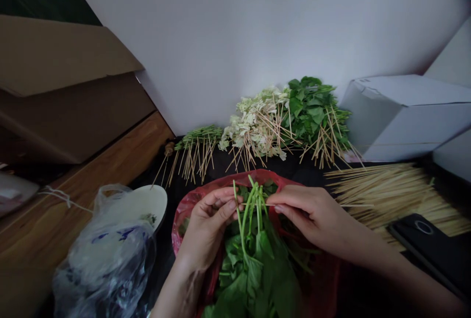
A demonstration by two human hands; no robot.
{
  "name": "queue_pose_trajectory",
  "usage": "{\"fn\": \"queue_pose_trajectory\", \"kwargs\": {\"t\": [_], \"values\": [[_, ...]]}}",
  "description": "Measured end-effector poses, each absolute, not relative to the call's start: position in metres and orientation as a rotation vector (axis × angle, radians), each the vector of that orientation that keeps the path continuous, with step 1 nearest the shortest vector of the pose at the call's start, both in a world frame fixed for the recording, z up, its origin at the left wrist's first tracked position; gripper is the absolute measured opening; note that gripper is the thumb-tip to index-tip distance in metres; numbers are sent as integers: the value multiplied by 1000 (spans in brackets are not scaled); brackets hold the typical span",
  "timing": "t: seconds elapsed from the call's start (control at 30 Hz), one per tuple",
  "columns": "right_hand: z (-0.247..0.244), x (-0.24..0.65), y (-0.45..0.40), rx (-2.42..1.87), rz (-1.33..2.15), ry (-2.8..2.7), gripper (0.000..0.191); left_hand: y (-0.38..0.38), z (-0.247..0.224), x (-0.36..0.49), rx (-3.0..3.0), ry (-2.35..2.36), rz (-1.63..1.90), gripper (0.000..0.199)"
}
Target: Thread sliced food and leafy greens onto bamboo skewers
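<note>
Over a red plastic bag (180, 207), a bunch of leafy greens (253, 254) hangs with its stems up and its leaves down. My right hand (309, 210) pinches a thin bamboo skewer (355, 205), whose long end sticks out to the right behind the fingers. The skewer lies level across the green stems (253, 200). At the left of the bunch, my left hand (211, 215) is closed, thumb and forefinger pinching a green stem close to the skewer's far end. More leaves fill the bag beneath both hands.
Skewered green stalks (198, 136), pale cabbage pieces (253, 121) and leafy greens (312, 107) lie along the wall. Loose skewers (390, 190) and a phone (430, 244) are at right, below a white box (415, 117). A white bowl (160, 200), clear plastic bag (106, 264) and cardboard box (69, 112) stand left.
</note>
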State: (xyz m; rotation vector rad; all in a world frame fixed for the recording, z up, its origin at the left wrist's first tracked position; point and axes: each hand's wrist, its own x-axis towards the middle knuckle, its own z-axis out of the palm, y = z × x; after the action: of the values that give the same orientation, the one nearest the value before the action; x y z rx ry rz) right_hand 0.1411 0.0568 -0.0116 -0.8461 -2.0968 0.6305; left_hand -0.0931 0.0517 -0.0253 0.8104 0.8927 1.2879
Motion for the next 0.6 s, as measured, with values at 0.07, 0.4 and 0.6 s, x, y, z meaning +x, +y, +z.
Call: {"fn": "queue_pose_trajectory", "kwargs": {"t": [0.07,0.4,0.6], "values": [[-12,142,57,-834,632,-2116,21,52,-26,-93,795,906,1317,28],[-12,141,56,-807,617,-2096,22,49,-32,-95,786,996,1340,28],[-11,139,54,-833,635,-2071,24,48,-34,-93,872,1063,1335,28]]}}
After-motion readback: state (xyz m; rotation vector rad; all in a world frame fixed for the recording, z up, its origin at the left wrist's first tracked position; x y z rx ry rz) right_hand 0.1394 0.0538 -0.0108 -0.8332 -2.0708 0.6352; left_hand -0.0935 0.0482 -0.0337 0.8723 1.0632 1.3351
